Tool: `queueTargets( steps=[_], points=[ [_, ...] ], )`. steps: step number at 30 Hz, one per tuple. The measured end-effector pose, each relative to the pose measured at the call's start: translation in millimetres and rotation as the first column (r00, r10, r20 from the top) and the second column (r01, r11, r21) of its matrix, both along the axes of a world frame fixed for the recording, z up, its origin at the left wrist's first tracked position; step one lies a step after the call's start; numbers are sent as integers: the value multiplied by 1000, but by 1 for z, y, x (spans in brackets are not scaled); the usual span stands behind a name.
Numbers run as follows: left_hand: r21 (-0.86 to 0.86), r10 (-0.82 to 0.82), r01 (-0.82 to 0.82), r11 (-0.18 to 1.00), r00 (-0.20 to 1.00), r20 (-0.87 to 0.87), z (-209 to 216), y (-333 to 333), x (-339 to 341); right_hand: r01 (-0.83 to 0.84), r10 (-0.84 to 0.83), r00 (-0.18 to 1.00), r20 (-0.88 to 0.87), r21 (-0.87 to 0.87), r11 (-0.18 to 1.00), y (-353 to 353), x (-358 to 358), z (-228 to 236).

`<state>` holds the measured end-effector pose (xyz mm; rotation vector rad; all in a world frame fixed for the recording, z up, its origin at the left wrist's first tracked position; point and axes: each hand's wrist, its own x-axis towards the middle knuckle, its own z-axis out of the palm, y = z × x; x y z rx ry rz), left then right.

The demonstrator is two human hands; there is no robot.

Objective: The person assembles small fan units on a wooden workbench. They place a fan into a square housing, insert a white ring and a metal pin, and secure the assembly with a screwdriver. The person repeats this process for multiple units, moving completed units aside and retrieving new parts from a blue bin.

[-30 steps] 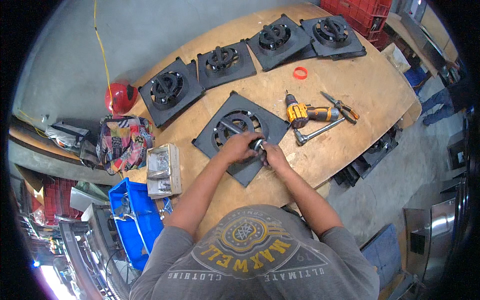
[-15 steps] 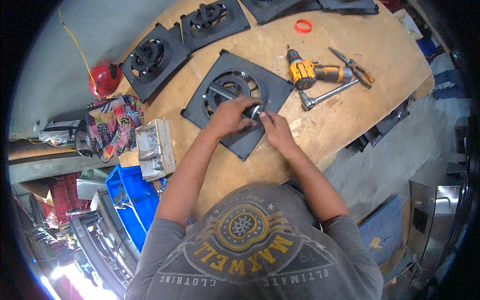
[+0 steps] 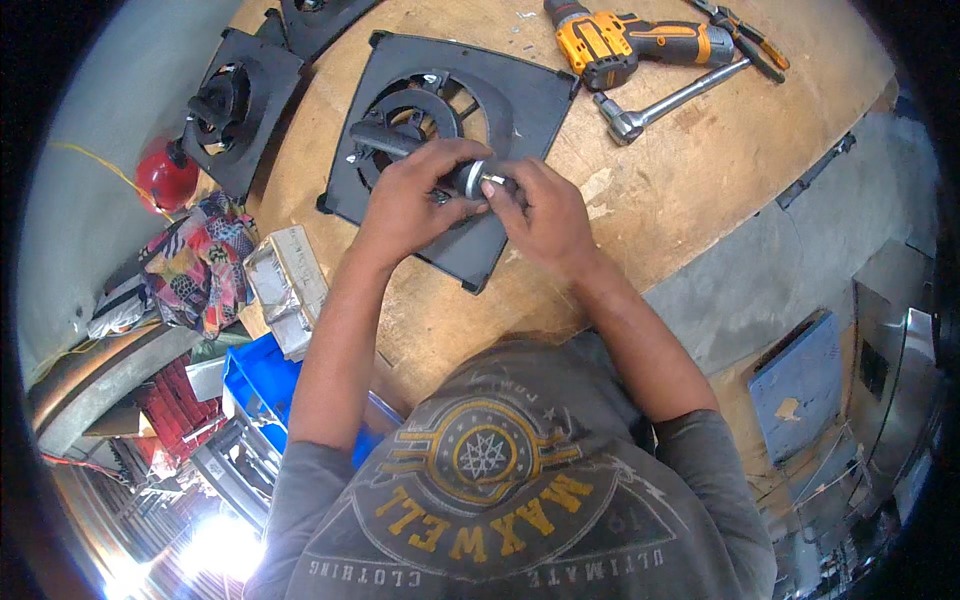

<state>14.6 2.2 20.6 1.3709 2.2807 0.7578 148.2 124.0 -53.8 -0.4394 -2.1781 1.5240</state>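
Note:
A black square plate point(image 3: 535, 90) with a round, spoked opening lies on the wooden table. Above its near right part, my left hand point(image 3: 415, 200) is closed round a black cylindrical part with a silver rim point(image 3: 475, 180). From the left of that hand, a thick black rod point(image 3: 385, 138) reaches over the spoked opening; whether it joins the cylinder is hidden by my fingers. My right hand point(image 3: 548, 212) pinches a small silver metal piece point(image 3: 495, 179) against the rimmed end, thumb and fingers together. Its exact kind is too small to make out.
Right of the plate lie a yellow-black cordless drill point(image 3: 640, 40), a ratchet wrench point(image 3: 680, 100) and pliers point(image 3: 750, 40). Another black plate point(image 3: 265, 75) lies at the left. A worn box point(image 3: 290, 280) sits at the table's left edge, above a blue bin point(image 3: 262, 375).
My right hand has shifted up to the cylinder's rimmed end, and a small silver piece now shows in its fingers. The whole view has tilted and come closer to the table.

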Motion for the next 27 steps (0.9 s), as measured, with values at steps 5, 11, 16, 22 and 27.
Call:
queueTargets(
  steps=[5,11,16,22,27],
  points=[
    [-45,-9,11,999,1000,28,3,5,-2,25,-28,999,-28,-105,994,-5,1,-5],
    [-209,-171,131,969,967,-188,20,10,-5,76,-75,994,-84,3,997,-8,2,-13],
    [-262,-463,386,885,792,-397,20,20,-32,95,-95,986,-137,-6,995,-9,0,-17],
    [-95,-612,630,771,691,-385,-10,34,-67,87,-79,988,-129,57,995,-8,-1,-17],
    [-61,-617,649,758,685,-387,-14,36,-69,91,-64,982,-177,148,985,-5,-1,-19]
  ],
)
